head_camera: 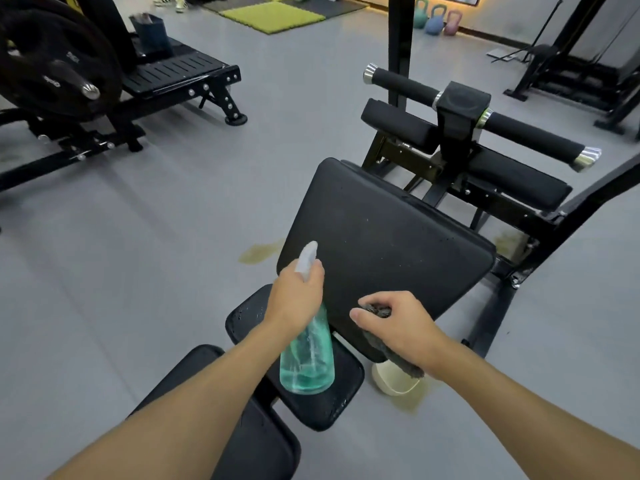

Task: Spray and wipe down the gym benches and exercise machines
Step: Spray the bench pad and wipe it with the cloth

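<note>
Now, grips first. Left hand (pixel 294 296) is wrapped round the neck of the spray bottle (pixel 308 355), a finger up by the trigger and the nozzle aimed at the big black pad (pixel 388 244). The bottle's green body hangs over the small seat pad (pixel 325 407). Right hand (pixel 398 327) is clenched on a dark cloth (pixel 398 360) at the big pad's near edge (contact likely, not certain). Droplets show on the small pad, a few specks on the big one. I judge spraying this pad is the step in hand, the wipe not yet done. Next move calls for the cloth pressed flat and swept across the pad, with the bottle held aside.
</note>
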Demonstrator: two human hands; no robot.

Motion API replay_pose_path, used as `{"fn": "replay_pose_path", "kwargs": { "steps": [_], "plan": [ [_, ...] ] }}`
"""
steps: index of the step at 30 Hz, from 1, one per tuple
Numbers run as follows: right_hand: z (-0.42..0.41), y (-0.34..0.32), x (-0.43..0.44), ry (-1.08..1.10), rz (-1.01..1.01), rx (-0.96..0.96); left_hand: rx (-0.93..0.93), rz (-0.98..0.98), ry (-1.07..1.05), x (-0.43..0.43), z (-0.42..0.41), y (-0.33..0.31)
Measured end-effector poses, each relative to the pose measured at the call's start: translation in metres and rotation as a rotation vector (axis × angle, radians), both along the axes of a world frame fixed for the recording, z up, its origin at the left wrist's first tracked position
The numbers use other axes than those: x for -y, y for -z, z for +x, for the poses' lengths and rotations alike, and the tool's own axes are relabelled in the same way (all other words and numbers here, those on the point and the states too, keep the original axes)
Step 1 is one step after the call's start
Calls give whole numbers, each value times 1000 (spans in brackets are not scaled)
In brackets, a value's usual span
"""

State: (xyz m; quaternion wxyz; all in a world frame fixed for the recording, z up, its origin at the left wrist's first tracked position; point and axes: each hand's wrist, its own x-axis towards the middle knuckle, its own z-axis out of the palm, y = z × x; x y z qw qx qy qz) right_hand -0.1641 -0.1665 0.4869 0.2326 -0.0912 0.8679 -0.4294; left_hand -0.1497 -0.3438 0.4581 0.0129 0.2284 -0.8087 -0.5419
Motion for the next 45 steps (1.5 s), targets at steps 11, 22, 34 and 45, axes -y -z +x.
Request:
{"fn": "replay_pose_path", "kwargs": {
  "steps": [11,22,34,45],
  "plan": [
    [-25,12,-2,246,74,-78,124,-11,291,-6,-34,1],
    [-20,32,-61,552,204,-96,302,-197,575,-52,-9,20],
    [-11,44,-48,493,202,-70,370,-368,146,8,-4,51],
    [-21,62,-20,403,214,-36,305,-324,-54,25,-11,58]
  ]
}}
